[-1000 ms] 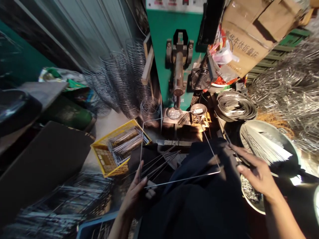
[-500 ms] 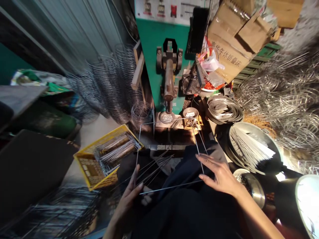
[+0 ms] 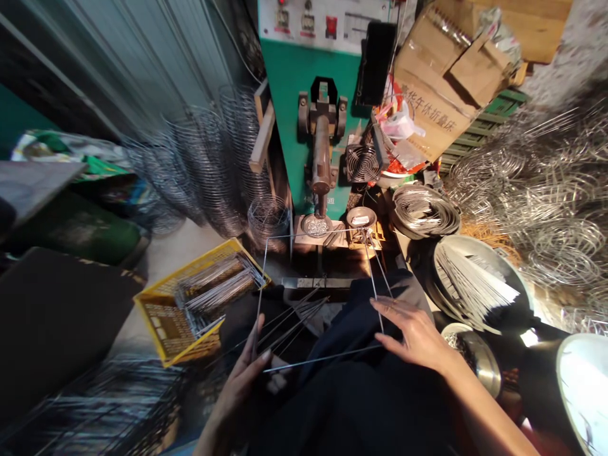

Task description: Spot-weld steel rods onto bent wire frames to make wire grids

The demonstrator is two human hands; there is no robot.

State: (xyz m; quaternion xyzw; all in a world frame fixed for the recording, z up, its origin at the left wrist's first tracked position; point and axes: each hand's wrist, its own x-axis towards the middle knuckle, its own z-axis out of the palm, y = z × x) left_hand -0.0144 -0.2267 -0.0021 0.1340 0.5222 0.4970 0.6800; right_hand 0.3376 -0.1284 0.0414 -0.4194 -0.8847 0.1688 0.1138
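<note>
Gripping wire frame point(image 3: 323, 359) in left hand point(image 3: 241, 372) and right hand point(image 3: 417, 329). Bent four-sided; cannot confirm joined ends. Note straight wires point(image 3: 232, 278) left in yellow basket point(image 3: 159, 323).

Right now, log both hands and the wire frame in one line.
left hand: holds wire frame by near left corner | right hand: at frame's right side | green machine: ahead | yellow basket: left, wires inside
</note>
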